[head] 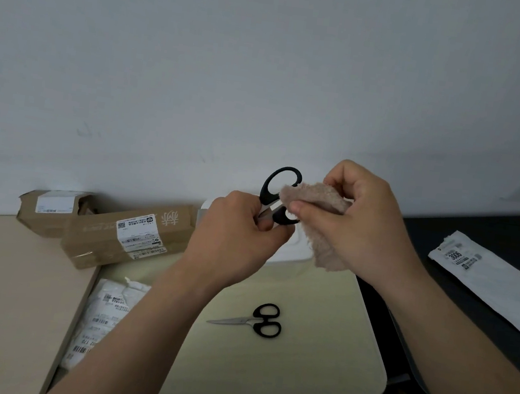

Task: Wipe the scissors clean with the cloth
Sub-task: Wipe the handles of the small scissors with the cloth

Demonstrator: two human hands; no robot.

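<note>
My left hand (235, 236) holds a pair of black-handled scissors (278, 186) up in the air, handles pointing up, blades hidden inside my fist. My right hand (354, 221) grips a fuzzy beige cloth (317, 200) and presses it against the lower handle loop. A second pair of black-handled scissors (253, 322) lies flat on the pale mat (315, 351) below, its blades pointing left.
Two brown cardboard parcels (123, 232) lie against the wall at the left. A white plastic mail bag (103, 315) rests at the mat's left edge. Another white labelled bag (490, 280) lies on the black surface (476, 236) at the right.
</note>
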